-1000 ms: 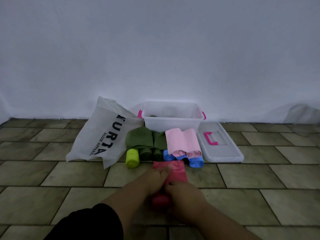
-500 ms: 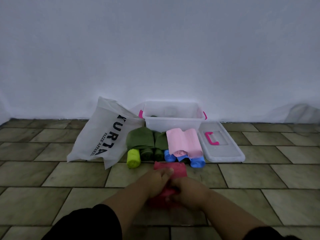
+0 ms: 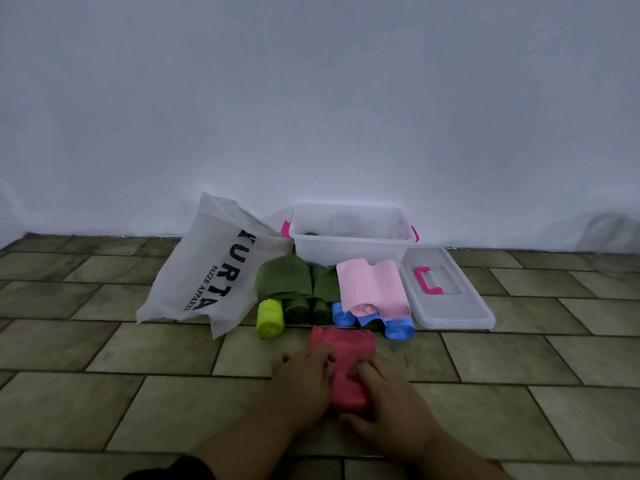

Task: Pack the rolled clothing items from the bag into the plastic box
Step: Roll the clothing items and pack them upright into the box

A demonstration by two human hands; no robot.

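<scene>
L hand (image 3: 301, 379) & R hand (image 3: 391, 403) curl fingers round the red cloth (image 3: 343, 344) on the floor (image 3: 173, 403) — prob. rolling it tight to fit the plastic box (image 3: 346, 252).

Red roll (image 3: 347, 393) now slightly farther forward.

tiled floor (image 3: 104, 410) carrying clothes and containers
on it lie a white bag (image 3: 207, 271), a clear plastic box (image 3: 349, 251), its lid (image 3: 450, 306) just right, a lime roll (image 3: 269, 318), green rolls (image 3: 294, 289), blue rolls (image 3: 398, 329), and a red cloth (image 3: 341, 344) nearest.
</scene>
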